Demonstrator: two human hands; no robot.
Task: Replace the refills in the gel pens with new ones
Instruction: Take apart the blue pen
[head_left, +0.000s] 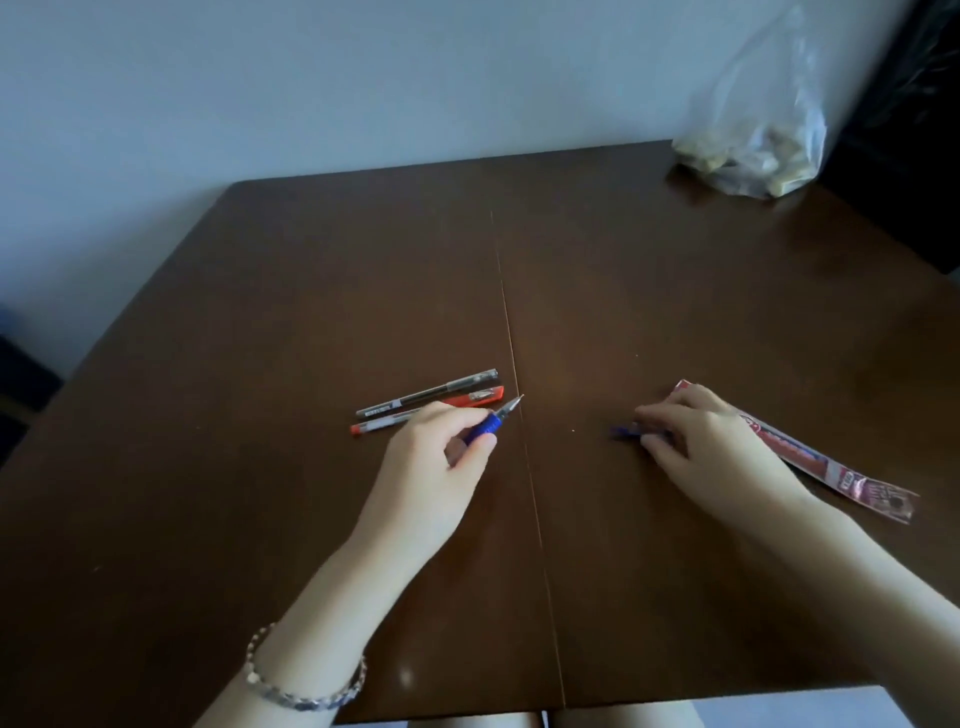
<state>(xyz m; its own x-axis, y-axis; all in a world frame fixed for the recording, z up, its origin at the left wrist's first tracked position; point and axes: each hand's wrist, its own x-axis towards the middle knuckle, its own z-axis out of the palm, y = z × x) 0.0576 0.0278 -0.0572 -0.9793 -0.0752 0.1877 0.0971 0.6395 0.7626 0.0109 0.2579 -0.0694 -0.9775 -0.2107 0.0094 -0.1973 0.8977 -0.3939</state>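
- Two capped gel pens lie side by side on the dark brown wooden bench (311, 291), just left of its centre seam (506, 312): a black-and-clear gel pen (427, 392) farther from the person, an orange-and-clear gel pen (457, 402) touching it on the near side.
- L hand (426, 467), w/ a beaded metal bracelet (301, 691) on the wrist, is just left of the seam; its grip is pinched on a blue-barrelled uncapped gel pen (491, 423), metal tip pointing up-right toward the seam.
- R hand (696, 447) is well right of the seam, palm down, fingertips pressed around a small blue piece (626, 431) on the bench; blurred, can't tell what it is.
- Long red-and-white refill packet (826, 462) lies partly under the R hand, running away from the seam.
- Clear plastic bag w/ pale lumps (753, 145) sits at the far right corner, well apart from the seam.
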